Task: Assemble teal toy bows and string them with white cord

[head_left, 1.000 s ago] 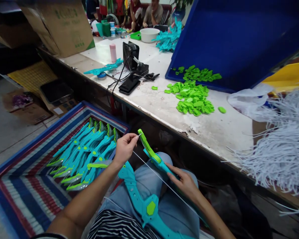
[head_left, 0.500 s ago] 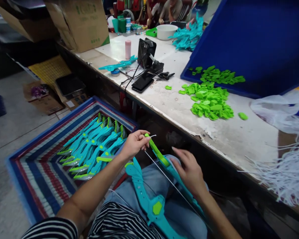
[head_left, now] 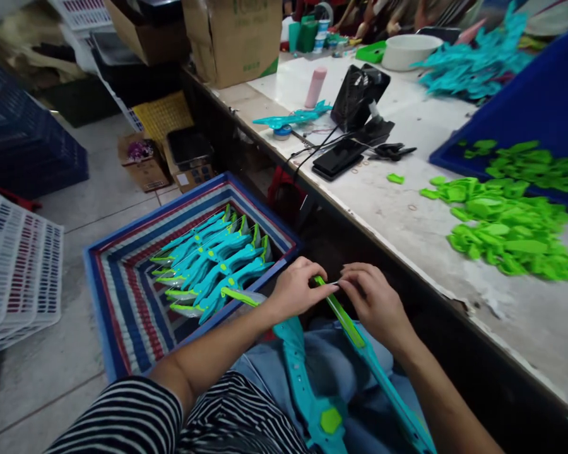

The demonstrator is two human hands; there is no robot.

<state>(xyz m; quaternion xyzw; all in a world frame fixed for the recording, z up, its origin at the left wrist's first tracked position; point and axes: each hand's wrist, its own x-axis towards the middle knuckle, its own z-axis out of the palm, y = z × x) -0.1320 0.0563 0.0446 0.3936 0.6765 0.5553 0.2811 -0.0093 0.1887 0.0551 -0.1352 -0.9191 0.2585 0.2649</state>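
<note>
Across my lap lies a teal toy bow (head_left: pixel 383 381) with a long green tip piece, its end pointing away from me. My left hand (head_left: pixel 297 289) is closed on that green tip, thumb and fingers pinching it. Close beside it, my right hand (head_left: pixel 376 296) pinches the short white end of a string (head_left: pixel 334 284) at the tip. Another teal bow part (head_left: pixel 296 372) with a green hexagon rests on my jeans, left of the first. Whether the two teal parts are joined is hidden below the picture.
A blue-rimmed box with a striped lining (head_left: pixel 137 302) holds several teal and green bows (head_left: pixel 218 252) at left. On the worktable (head_left: pixel 407 233) are loose green pieces (head_left: pixel 515 221), a small black fan (head_left: pixel 355 94), a phone (head_left: pixel 338 159) and teal parts (head_left: pixel 478 60). White crates (head_left: pixel 19 271) stand far left.
My right hand has moved from beside the bow's limb up to its tip and now pinches the string end. My left hand stays at the tip. The view has turned left.
</note>
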